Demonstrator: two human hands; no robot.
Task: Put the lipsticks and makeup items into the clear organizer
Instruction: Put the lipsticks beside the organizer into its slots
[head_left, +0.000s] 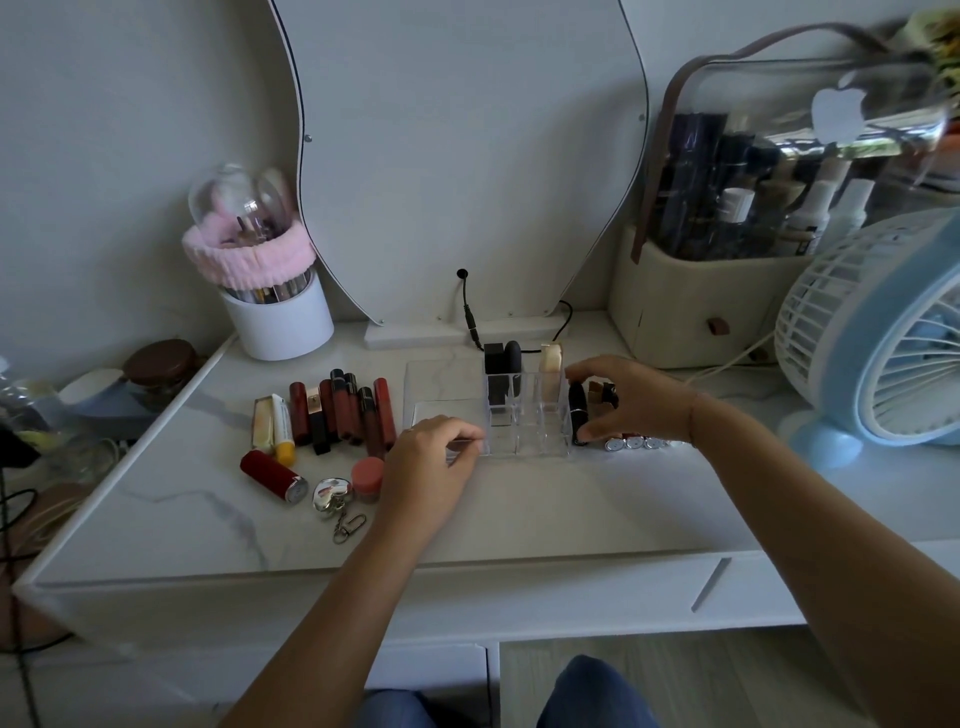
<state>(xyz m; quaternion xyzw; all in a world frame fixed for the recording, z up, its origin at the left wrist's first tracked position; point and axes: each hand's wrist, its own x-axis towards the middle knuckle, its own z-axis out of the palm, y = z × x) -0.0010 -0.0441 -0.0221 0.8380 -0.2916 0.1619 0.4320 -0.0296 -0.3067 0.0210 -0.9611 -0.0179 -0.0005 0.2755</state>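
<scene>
The clear organizer (524, 431) stands mid-table with two black lipsticks (501, 358) and a cream one (550, 361) upright in its back slots. My left hand (436, 457) grips the organizer's front left edge. My right hand (631, 400) curls around a black lipstick (577, 410) just right of the organizer, beside a gold-brown one (597, 392). Several silver-capped tubes (634, 443) lie under that hand. To the left lies a row of red and dark lip tubes (343, 410), a pale tube and a yellow-tipped balm (280, 426), a red lipstick (272, 475), a pink jar (368, 478).
A silver keyring compact (332, 493) lies near the pink jar. A white brush cup with a pink band (275, 312) stands at the back left, a mirror (467, 156) behind, a cosmetics case (779, 208) and a blue fan (883, 338) at the right.
</scene>
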